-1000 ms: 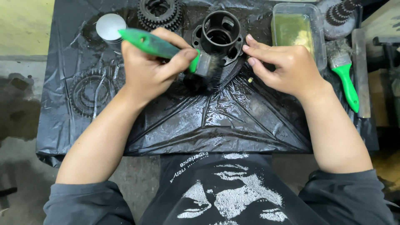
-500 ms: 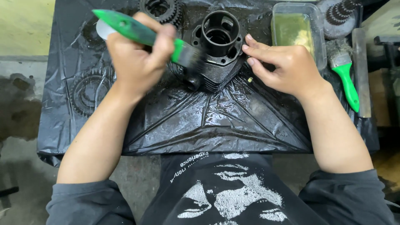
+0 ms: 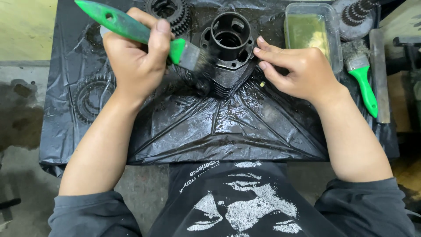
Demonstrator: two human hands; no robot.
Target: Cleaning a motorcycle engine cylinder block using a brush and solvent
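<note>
Mid-clean, I judge: black sheet point(image 3: 228, 131) wet, finned cylinder point(image 3: 228, 52) at 12 o'clock glossy but dark, right hand point(image 3: 298, 70) fingers spread bracing its 3 o'clock side, left hand point(image 3: 136, 57) fist-gripping green brush point(image 3: 144, 33), bristles on its 9 o'clock fins.

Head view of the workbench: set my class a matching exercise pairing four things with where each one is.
Things:
1. green-handled brush
2. black finned cylinder
3. clear plastic tub
4. second green brush

Places:
A. lying right of the tub
B. steadied by the right hand
C. held in the left hand
D. behind the right hand, with yellowish liquid inside

Pairs: 1-C, 2-B, 3-D, 4-A
</note>
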